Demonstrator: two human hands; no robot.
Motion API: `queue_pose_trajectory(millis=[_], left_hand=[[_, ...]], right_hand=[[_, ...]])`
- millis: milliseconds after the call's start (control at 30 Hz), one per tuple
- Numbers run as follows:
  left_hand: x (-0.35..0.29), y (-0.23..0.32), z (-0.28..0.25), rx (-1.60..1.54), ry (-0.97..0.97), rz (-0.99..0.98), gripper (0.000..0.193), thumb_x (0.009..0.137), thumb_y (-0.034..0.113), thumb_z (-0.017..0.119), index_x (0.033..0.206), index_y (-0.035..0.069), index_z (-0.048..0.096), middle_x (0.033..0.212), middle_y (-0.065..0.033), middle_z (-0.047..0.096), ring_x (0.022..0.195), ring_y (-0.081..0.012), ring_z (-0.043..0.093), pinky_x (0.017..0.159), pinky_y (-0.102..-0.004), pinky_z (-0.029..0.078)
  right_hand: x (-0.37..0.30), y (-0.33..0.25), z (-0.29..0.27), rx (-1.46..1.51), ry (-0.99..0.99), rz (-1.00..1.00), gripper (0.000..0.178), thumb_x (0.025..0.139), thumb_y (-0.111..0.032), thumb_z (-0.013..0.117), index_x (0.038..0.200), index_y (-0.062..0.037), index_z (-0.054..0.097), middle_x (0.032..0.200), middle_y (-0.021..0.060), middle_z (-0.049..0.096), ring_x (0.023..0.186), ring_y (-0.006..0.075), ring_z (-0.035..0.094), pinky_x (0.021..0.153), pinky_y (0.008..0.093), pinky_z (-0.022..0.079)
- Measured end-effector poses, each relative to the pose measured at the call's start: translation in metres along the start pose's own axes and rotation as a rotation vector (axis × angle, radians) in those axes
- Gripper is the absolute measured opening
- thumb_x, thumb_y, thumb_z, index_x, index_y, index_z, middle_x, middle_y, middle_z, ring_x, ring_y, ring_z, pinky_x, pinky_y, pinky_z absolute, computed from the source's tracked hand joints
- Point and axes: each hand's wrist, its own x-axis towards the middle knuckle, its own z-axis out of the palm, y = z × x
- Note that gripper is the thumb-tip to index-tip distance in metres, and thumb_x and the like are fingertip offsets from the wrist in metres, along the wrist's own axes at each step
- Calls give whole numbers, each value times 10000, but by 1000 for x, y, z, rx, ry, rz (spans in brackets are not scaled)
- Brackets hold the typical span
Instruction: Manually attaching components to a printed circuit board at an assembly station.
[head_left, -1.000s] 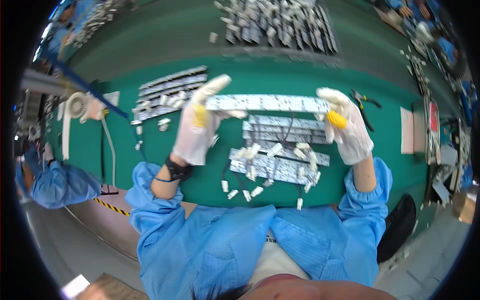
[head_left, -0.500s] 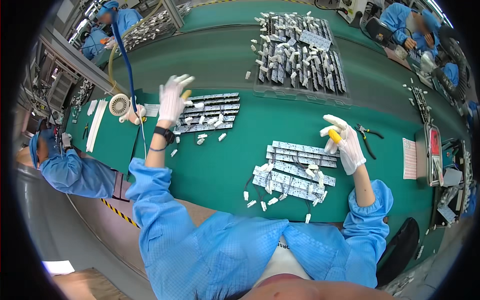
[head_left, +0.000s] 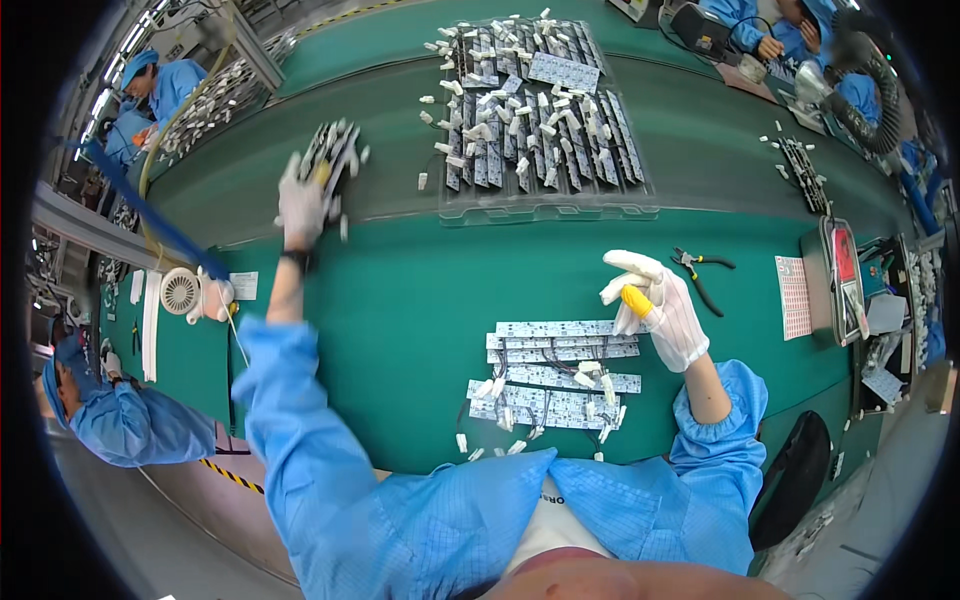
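My left hand (head_left: 300, 208), in a white glove with a yellow finger cover, reaches forward over the belt. It is closed on a bundle of LED circuit board strips (head_left: 330, 150) with dangling white connectors, blurred by motion. My right hand (head_left: 662, 312), gloved the same way, hovers at the right end of several circuit board strips (head_left: 560, 375). Its fingers are loosely bent and apart, with nothing visible between them. Those strips lie in rows on the green mat, their dark wires and white connectors hanging toward me.
A clear plastic tray (head_left: 550, 213) full of similar strips stands ahead on the dark conveyor belt (head_left: 390, 130). Cutting pliers (head_left: 700, 280) lie right of my right hand. A white fan (head_left: 182, 292) stands left, near a hanging blue hose (head_left: 150, 210). Co-workers sit around the line.
My left hand has taken the strip bundle off the mat's left side and moved it forward over the belt. My right hand keeps its place by the strips. The view has shifted.
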Motion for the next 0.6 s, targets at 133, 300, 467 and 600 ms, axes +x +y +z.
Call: queue_pose_trajectory(millis=[133,300,467,600], left_hand=[[59,56,7,423,569,82,517,844,160,611,1325,18,486,1081,-184,623,976,-223,613,834,-328,482],[-3,61,-25,782,524,593,373,876,89,571,1236,184,572,1249,-31,584,1210,-248,496,1021,-492,341],[-124,47,-15,493,58,682,342,839,106,627,1176,163,609,1195,-40,612,1167,-254,531,1041,-422,359],[-231,98,-6,21,-421,505,321,847,81,606,1167,78,622,1182,-125,620,1119,-277,572,971,-339,428]], right_hand=[[0,8,-4,48,37,-42,452,936,-243,550,1286,30,465,886,94,652,597,109,610,520,192,473],[-6,1,-18,-175,10,-34,370,949,-190,547,1252,19,512,892,74,637,702,124,638,628,223,517],[-18,15,-7,-1193,-132,-218,617,734,-32,701,1301,-147,487,1099,122,583,981,304,584,840,377,486],[-21,15,-4,-1298,-128,-135,481,749,-20,672,1204,-153,591,827,130,588,802,319,568,738,401,478]])
